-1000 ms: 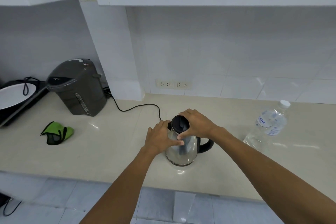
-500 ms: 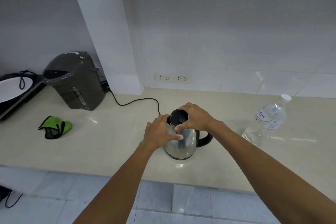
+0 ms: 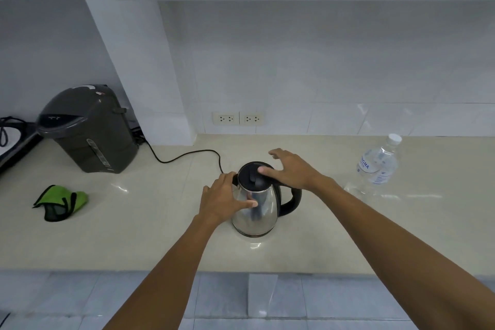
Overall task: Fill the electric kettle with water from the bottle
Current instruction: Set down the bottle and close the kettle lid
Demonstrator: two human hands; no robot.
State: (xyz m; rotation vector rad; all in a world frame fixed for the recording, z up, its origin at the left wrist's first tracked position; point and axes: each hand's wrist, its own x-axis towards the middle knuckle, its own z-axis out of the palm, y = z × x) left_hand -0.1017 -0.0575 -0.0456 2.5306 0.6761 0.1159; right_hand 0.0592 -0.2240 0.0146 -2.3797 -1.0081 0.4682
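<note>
A steel electric kettle (image 3: pixel 261 215) with a black lid (image 3: pixel 250 177) and a black handle stands upright in the middle of the beige counter. My left hand (image 3: pixel 223 199) grips its body from the left, thumb across the steel front. My right hand (image 3: pixel 290 170) hovers over the lid's right side with fingers spread; the thumb tip touches the lid, which sits shut. A clear plastic water bottle (image 3: pixel 379 166) with a white cap stands upright to the right, apart from both hands.
A dark grey water dispenser (image 3: pixel 88 128) stands at the back left, its black cord (image 3: pixel 184 155) trailing toward the kettle. A green and black cloth item (image 3: pixel 61 202) lies at the left. Wall sockets (image 3: pixel 238 118) sit behind the kettle. The counter's front edge (image 3: pixel 241 270) is near me.
My right hand has let go of the lid and opened, its fingers lifting and spreading to the right. My left hand stays on the kettle's body.
</note>
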